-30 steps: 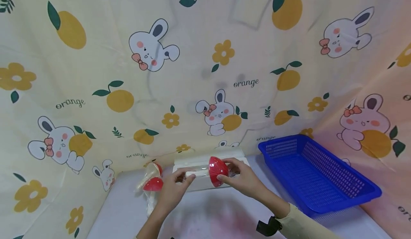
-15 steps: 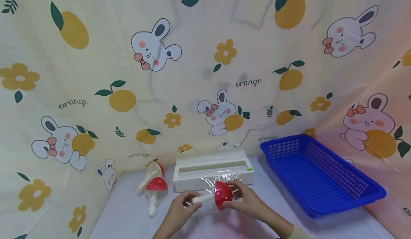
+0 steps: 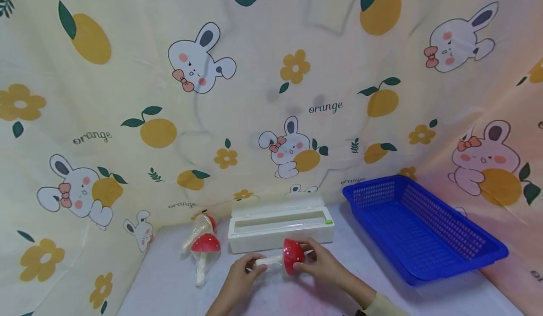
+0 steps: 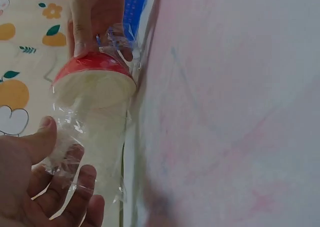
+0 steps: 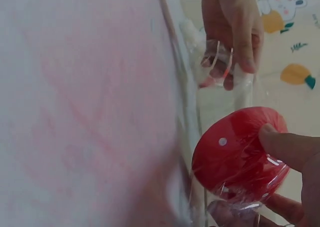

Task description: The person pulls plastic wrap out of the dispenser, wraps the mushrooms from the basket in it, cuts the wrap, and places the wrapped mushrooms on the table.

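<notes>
Two hands hold one toy mushroom (image 3: 285, 259) just in front of the white cling-film dispenser box (image 3: 280, 224), low over the pale table (image 3: 178, 287). The mushroom has a glossy red domed cap with small white dots and a smooth cream stalk, and thin crinkled clear film (image 4: 75, 152) is wrapped loosely about it. Its long axis lies roughly level, parallel to the box's long front, with the cap toward the blue basket (image 3: 417, 231) and the stalk end away from it. The left hand (image 3: 237, 278) pinches the film-covered stalk end between thumb and curled fingers; the right hand (image 3: 322, 264) grips the cap, thumb on the dome. Beyond the box's far end from the basket lie what look like two more wrapped mushrooms (image 3: 202, 250), though the view is small there.
</notes>
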